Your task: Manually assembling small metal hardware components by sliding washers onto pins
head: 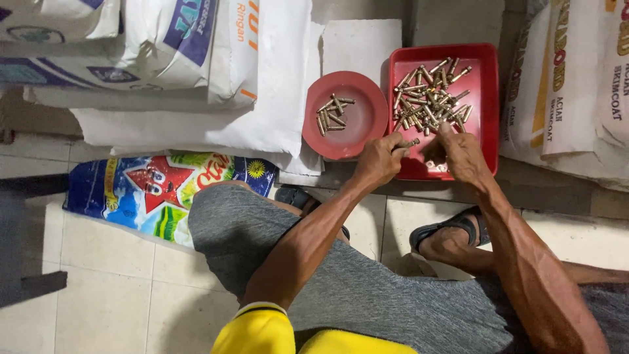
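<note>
White sacks [196,59] hem in a tiled floor [105,295], so both dishes sit within arm's reach of the seated person. The square red tray [488,98] carries the loose heap of metal pieces [429,98]; the round red plate [363,134] keeps a few apart. Left hand [380,160] fingers pinch one metal piece [411,142] over the tray's near edge. Right hand [462,154] fingers curl closed, their contents hidden.

Stacked sacks [196,59] wall in the red bowl [354,141] and red tray [485,78]; only the near floor side lies open.

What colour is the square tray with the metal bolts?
Red tray, seen best in the head view.
</note>
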